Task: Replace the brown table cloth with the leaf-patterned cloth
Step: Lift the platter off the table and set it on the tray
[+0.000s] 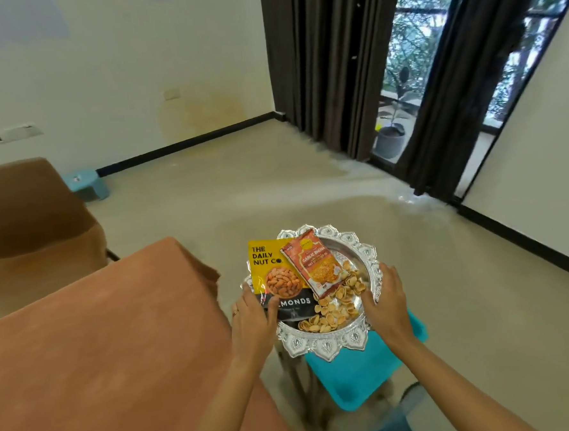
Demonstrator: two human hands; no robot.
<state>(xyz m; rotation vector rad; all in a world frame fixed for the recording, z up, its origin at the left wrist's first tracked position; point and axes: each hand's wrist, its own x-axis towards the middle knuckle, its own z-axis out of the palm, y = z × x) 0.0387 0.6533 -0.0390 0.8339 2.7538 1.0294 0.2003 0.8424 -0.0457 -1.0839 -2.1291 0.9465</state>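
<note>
The brown table cloth covers the table at the lower left, with nothing on the part I see. To its right I hold an ornate silver tray over a turquoise stool. My left hand grips the tray's left rim, thumb on the almond packet. My right hand grips the right rim. An orange snack packet and several pistachio shells lie on the tray. No leaf-patterned cloth is in view.
A brown covered chair stands behind the table at the left. A small blue stool sits by the far wall. Dark curtains hang at the glass door, with a potted plant outside. Beige floor spreads ahead.
</note>
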